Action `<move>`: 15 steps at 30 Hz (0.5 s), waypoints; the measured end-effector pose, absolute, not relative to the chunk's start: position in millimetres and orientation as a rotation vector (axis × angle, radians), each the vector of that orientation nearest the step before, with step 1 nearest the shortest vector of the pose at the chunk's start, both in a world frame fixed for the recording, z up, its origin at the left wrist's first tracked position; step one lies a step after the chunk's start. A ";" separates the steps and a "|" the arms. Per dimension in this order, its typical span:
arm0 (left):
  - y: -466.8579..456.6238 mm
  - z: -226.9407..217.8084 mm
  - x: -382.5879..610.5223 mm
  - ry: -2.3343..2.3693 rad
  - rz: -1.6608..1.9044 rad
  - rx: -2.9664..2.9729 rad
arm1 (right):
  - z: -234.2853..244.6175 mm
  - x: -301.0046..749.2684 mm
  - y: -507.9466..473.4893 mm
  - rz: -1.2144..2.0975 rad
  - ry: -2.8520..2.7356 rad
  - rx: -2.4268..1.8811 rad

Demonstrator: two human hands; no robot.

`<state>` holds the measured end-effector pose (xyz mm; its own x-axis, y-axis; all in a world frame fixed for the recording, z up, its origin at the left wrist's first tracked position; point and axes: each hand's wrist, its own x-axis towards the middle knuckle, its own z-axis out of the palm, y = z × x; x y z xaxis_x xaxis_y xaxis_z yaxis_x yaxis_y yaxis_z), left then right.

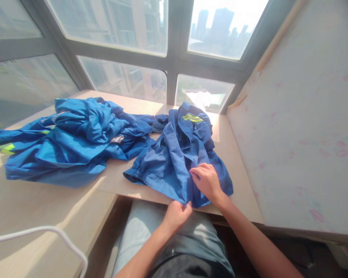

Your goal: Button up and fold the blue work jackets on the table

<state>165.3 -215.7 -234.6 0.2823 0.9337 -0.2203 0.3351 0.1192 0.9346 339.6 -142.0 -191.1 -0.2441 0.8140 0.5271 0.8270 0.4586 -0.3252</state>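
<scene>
A blue jacket [165,166] with a yellow-green stripe lies spread on the wooden ledge in front of me, its lower hem reaching the near edge. My left hand [176,217] is closed on the bottom corner of the jacket's front opening. Higher along that same front edge, my right hand [206,180] pinches the fabric with curled fingers. Whether a zipper or button lies between the fingers is hidden.
A heap of blue garments [75,143] with silver and yellow-green strips lies on the left of the ledge [240,173]. A white cable [46,228] curves at the lower left. Windows [121,77] stand behind, and a patterned wall [301,135] rises at right.
</scene>
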 end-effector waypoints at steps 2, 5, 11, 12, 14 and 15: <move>-221.2 -237.4 168.1 1.219 0.721 1.396 | -189.2 347.2 -125.0 -0.092 -2.060 -1.379; -222.9 -238.9 170.0 1.199 0.749 1.324 | -181.2 352.4 -94.0 -0.173 -2.033 -1.420; -204.2 -229.5 157.8 1.277 0.743 1.247 | -139.9 332.4 -37.8 -0.184 -2.177 -1.387; -199.8 -228.0 155.1 1.282 0.757 1.231 | -132.0 328.2 -32.0 -0.194 -2.184 -1.371; -191.8 -227.7 150.4 1.284 0.790 1.201 | -119.0 322.8 -24.5 -0.219 -2.179 -1.346; -188.6 -228.8 148.5 1.279 0.806 1.190 | -114.8 322.1 -22.8 -0.229 -2.166 -1.340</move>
